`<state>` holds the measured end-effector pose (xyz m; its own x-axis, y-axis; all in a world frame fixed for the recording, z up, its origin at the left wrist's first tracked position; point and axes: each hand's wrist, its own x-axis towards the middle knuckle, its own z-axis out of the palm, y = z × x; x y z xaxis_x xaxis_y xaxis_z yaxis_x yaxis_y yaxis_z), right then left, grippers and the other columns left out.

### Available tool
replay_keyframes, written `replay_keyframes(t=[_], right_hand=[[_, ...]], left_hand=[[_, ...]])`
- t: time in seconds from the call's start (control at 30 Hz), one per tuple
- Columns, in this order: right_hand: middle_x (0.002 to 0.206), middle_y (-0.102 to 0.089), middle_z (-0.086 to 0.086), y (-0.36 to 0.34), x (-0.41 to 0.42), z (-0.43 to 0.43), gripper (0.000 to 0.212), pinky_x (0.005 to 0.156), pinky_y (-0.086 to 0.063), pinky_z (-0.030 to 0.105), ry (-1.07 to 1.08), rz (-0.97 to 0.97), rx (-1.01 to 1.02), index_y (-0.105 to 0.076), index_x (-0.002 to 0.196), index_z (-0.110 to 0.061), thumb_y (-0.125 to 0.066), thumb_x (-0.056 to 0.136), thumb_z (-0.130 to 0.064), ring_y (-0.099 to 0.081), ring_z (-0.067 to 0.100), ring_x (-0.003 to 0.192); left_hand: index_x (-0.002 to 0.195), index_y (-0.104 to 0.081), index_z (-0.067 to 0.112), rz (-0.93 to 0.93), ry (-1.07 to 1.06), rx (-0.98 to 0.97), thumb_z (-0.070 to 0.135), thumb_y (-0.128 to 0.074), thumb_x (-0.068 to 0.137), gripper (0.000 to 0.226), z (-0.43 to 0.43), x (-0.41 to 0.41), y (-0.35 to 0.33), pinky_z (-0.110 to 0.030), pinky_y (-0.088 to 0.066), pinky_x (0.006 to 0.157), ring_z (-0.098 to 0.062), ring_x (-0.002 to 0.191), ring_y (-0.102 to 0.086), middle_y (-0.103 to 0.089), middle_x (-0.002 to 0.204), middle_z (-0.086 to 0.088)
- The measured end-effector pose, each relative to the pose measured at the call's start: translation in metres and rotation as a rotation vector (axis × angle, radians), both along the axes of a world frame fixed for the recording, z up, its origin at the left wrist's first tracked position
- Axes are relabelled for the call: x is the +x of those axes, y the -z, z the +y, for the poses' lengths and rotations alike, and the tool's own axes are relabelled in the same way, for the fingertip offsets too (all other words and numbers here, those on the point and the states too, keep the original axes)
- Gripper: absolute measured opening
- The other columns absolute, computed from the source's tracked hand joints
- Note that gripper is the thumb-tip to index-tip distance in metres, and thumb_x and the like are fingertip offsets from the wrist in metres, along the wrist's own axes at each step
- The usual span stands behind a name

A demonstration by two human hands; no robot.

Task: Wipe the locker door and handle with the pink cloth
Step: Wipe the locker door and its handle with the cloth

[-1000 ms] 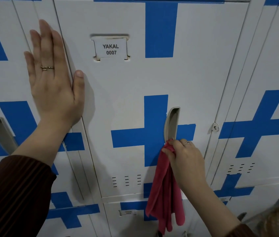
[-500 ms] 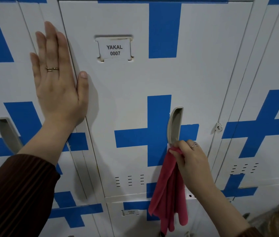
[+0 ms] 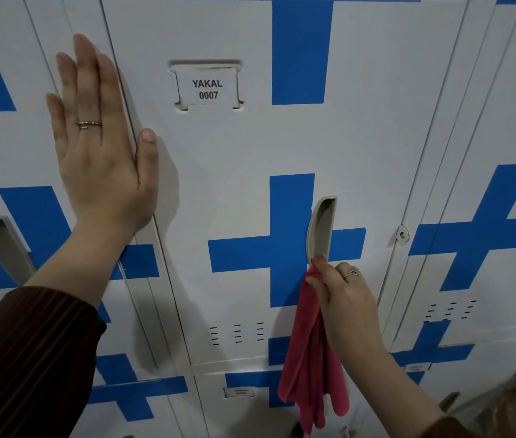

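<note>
While the left hand (image 3: 102, 137) lies flat w/ fingers spread straight, pressed across the seam between the neighbouring locker and the locker door (image 3: 361, 137) labelled YAKAL 0007 (image 3: 208, 89), we've got the right hand (image 3: 348, 298) pinching the top corner of the pink cloth (image 3: 309, 352) btw thumb and fingertips, right at the bottom end of the recessed handle (image 3: 321, 229). Most of the cloth just hangs down loose over the lower part of the door, past the vent slots (image 3: 237, 333), so only the pinched bit touches anything. Looks to us like the handle step, prob at its low end; can't say how much of the door face is done, tbh nothing shows wet or dry. Next move, imo: push the pinched corner up inside the recess and along the rim, which needs a firmer bunch of fabric under the fingers, else it's bare fingertips rubbing plastic. Left palm seems to be bracing us, fine where it is.
</note>
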<state>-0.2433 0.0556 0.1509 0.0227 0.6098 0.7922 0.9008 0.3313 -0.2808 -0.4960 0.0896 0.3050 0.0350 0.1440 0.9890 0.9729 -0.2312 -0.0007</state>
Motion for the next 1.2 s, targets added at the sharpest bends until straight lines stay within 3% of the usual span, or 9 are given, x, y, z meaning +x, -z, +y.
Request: replay_keyframes(t=[0.17, 0.3, 0.4, 0.57, 0.77, 0.9, 1.0, 1.13, 1.2], right_hand=[[0.049, -0.054, 0.009, -0.014, -0.006, -0.002, 0.034, 0.037, -0.040, 0.026, 0.115, -0.189, -0.019, -0.065, 0.076, 0.001, -0.088, 0.050, -0.003, -0.049, 0.021, 0.041], [0.044, -0.051, 0.005, -0.016, -0.004, 0.004, 0.028, 0.035, -0.031, 0.021, 0.055, -0.136, -0.001, -0.061, 0.066, -0.002, -0.086, 0.054, 0.001, -0.043, 0.016, 0.035], [0.046, -0.052, 0.003, -0.012, -0.001, 0.008, 0.022, 0.038, -0.027, 0.019, 0.004, -0.065, -0.012, -0.060, 0.069, -0.003, -0.081, 0.063, 0.000, -0.037, 0.011, 0.040], [0.052, -0.056, 0.004, -0.004, -0.001, 0.005, 0.018, 0.037, -0.034, 0.023, 0.032, -0.057, -0.022, -0.064, 0.081, -0.004, -0.078, 0.068, -0.005, -0.050, 0.018, 0.042], [0.051, -0.056, 0.004, -0.006, 0.000, 0.006, 0.014, 0.037, -0.033, 0.020, 0.021, -0.048, 0.012, -0.067, 0.078, -0.004, -0.077, 0.068, -0.002, -0.049, 0.017, 0.040], [0.059, -0.055, 0.006, 0.010, 0.011, 0.006, 0.020, 0.038, -0.045, 0.031, -0.089, 0.001, 0.097, -0.067, 0.097, -0.001, -0.054, 0.086, -0.011, -0.048, 0.020, 0.049], [0.063, -0.051, 0.005, 0.020, 0.020, 0.010, 0.040, 0.043, -0.041, 0.025, -0.155, 0.070, 0.134, -0.067, 0.100, -0.006, -0.037, 0.096, -0.032, -0.046, 0.017, 0.054], [0.075, -0.054, 0.001, 0.025, 0.021, 0.006, 0.032, 0.063, -0.038, 0.005, -0.212, 0.240, 0.143, -0.061, 0.098, -0.014, -0.041, 0.094, -0.040, -0.048, 0.012, 0.065], [0.079, -0.053, -0.003, 0.022, 0.020, 0.005, 0.021, 0.065, -0.040, 0.003, -0.221, 0.349, 0.172, -0.063, 0.093, -0.012, -0.053, 0.088, -0.030, -0.049, 0.006, 0.069]], left_hand=[[0.144, -0.018, -0.005, 0.003, 0.025, 0.005, 0.030, -0.021, 0.098, 0.058, 0.001, 0.000, 0.000, -0.046, -0.003, 0.115, -0.042, 0.140, -0.012, -0.018, 0.150, -0.029], [0.144, -0.018, -0.005, 0.003, 0.028, 0.008, 0.029, -0.023, 0.098, 0.057, 0.001, -0.001, 0.000, -0.046, -0.004, 0.115, -0.042, 0.140, -0.012, -0.018, 0.150, -0.029], [0.144, -0.018, -0.004, -0.001, 0.027, 0.008, 0.029, -0.024, 0.097, 0.057, 0.001, -0.001, 0.001, -0.044, -0.003, 0.116, -0.041, 0.140, -0.012, -0.018, 0.150, -0.028], [0.144, -0.019, -0.004, 0.004, 0.025, 0.015, 0.029, -0.023, 0.098, 0.057, 0.000, 0.000, 0.000, -0.044, -0.004, 0.115, -0.041, 0.140, -0.012, -0.018, 0.150, -0.028], [0.144, -0.018, -0.004, 0.005, 0.026, 0.007, 0.031, -0.021, 0.098, 0.058, 0.001, -0.001, 0.000, -0.044, -0.002, 0.115, -0.041, 0.140, -0.012, -0.017, 0.150, -0.028], [0.144, -0.019, -0.005, 0.003, 0.016, 0.010, 0.030, -0.021, 0.097, 0.058, -0.001, 0.000, 0.000, -0.042, -0.002, 0.115, -0.041, 0.140, -0.012, -0.018, 0.150, -0.028], [0.144, -0.019, -0.005, 0.008, 0.011, 0.007, 0.030, -0.021, 0.097, 0.058, -0.001, 0.000, -0.001, -0.043, -0.002, 0.115, -0.040, 0.140, -0.012, -0.018, 0.150, -0.028], [0.144, -0.018, -0.004, -0.001, 0.016, 0.003, 0.031, -0.020, 0.097, 0.059, -0.001, 0.000, 0.000, -0.043, -0.003, 0.116, -0.040, 0.140, -0.012, -0.017, 0.150, -0.028], [0.144, -0.019, -0.005, 0.002, 0.018, 0.006, 0.032, -0.020, 0.097, 0.059, -0.001, 0.000, 0.000, -0.044, -0.003, 0.116, -0.040, 0.140, -0.012, -0.018, 0.150, -0.028]])
